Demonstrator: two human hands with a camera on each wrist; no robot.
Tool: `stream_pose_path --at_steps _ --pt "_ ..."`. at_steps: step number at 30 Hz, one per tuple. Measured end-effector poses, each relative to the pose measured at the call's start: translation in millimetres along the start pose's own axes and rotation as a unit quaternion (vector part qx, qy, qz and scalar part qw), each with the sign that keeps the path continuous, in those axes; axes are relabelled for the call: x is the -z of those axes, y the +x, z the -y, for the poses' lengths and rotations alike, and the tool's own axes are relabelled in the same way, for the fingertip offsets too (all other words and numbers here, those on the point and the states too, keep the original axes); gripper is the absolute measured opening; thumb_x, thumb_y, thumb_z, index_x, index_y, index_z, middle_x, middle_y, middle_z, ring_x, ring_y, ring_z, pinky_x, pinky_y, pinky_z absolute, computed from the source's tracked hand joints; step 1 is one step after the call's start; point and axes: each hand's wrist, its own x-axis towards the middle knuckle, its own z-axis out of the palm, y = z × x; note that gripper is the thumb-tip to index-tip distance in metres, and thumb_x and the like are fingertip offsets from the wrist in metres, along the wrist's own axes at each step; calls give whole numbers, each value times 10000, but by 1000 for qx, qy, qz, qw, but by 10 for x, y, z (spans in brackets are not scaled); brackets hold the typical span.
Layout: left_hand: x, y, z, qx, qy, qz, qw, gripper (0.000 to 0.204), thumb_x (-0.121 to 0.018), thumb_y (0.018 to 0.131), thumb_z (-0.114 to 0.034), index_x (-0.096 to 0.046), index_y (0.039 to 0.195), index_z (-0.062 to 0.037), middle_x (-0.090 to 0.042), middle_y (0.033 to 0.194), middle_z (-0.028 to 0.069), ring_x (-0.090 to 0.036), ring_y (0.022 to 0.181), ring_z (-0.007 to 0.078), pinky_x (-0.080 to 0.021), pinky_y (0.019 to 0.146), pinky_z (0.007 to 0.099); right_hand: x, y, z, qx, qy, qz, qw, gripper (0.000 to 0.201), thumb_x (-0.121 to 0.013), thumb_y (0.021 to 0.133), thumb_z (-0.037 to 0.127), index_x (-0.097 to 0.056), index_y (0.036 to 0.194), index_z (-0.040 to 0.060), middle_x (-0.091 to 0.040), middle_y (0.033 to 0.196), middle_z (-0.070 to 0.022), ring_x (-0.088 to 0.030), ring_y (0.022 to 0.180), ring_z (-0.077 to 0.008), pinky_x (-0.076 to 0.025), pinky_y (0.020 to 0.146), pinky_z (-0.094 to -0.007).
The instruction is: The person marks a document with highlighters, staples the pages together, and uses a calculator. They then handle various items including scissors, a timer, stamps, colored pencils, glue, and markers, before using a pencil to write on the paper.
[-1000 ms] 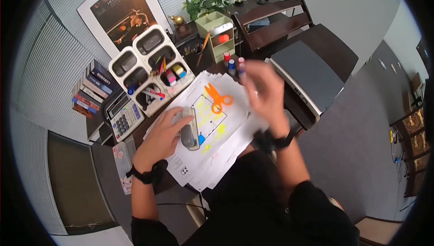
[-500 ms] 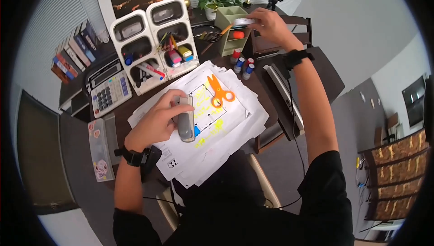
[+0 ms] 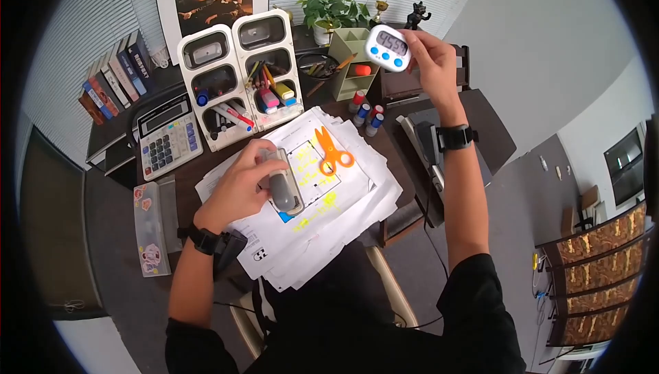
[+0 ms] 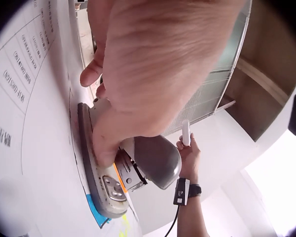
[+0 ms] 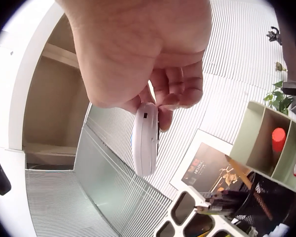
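Observation:
My left hand [image 3: 232,188] grips a grey stapler [image 3: 282,192] that stands on a stack of printed papers [image 3: 340,219]. In the left wrist view the thumb lies along the stapler's base [image 4: 104,190], under its rounded grey head [image 4: 158,160]. Up at the right, my right hand [image 3: 436,68] pinches a white digital timer [image 3: 386,50] by its edge, with the display and blue buttons facing the head camera. Edge-on, the same timer [image 5: 145,143] shows between thumb and fingers in the right wrist view. Orange-handled scissors [image 3: 329,147] lie on the papers, right of the stapler.
Behind the papers stands a white organizer [image 3: 237,89] with pens and highlighters. A calculator [image 3: 168,144] and a clear case [image 3: 147,236] are on the left. A green organizer [image 3: 347,89], several small red- and blue-capped bottles [image 3: 374,125] and a closed laptop [image 3: 415,142] stand toward the right.
My right hand has moved from beside the papers up to the green organizer, taken the timer from it, and turned its display toward the head camera. My left hand stays on the stapler.

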Motion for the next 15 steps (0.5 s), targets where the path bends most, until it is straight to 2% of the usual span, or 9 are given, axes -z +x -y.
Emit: stream_pose_path --at_steps 6,10,11,15 --pt "-67 9 -52 21 -21 21 999 589 -739 667 136 -671 1198 -109 -482 1292 90 -564 1057 282 -525 896 365 -140 -172 72 -5 -6 53 999 218 -639 1006 150 -733 1114 -14 -661 763 3 -506 615 -29 -410 540 -209" --pt "-67 6 -55 13 -21 17 1000 594 -745 674 129 -668 1211 -115 -483 1300 89 -574 1069 287 -535 899 368 -71 4 -8 46 -90 37 994 214 -659 986 130 -726 1125 -19 -698 793 -18 -547 645 -42 -450 569 -223" --pt "-61 5 -65 13 -21 17 1000 594 -745 674 129 -668 1211 -115 -483 1300 89 -574 1069 287 -535 899 368 -19 55 -38 9 -118 30 993 206 -663 978 122 -731 1120 -10 -702 777 -25 -564 628 -51 -465 572 -231" --pt "-65 2 -74 17 -14 18 1000 602 -743 674 129 -663 1218 -114 -479 1304 92 -571 1073 289 -535 902 372 53 271 -303 17 -139 14 990 190 -669 966 113 -740 1108 9 -702 759 -49 -583 599 -75 -478 561 -254"
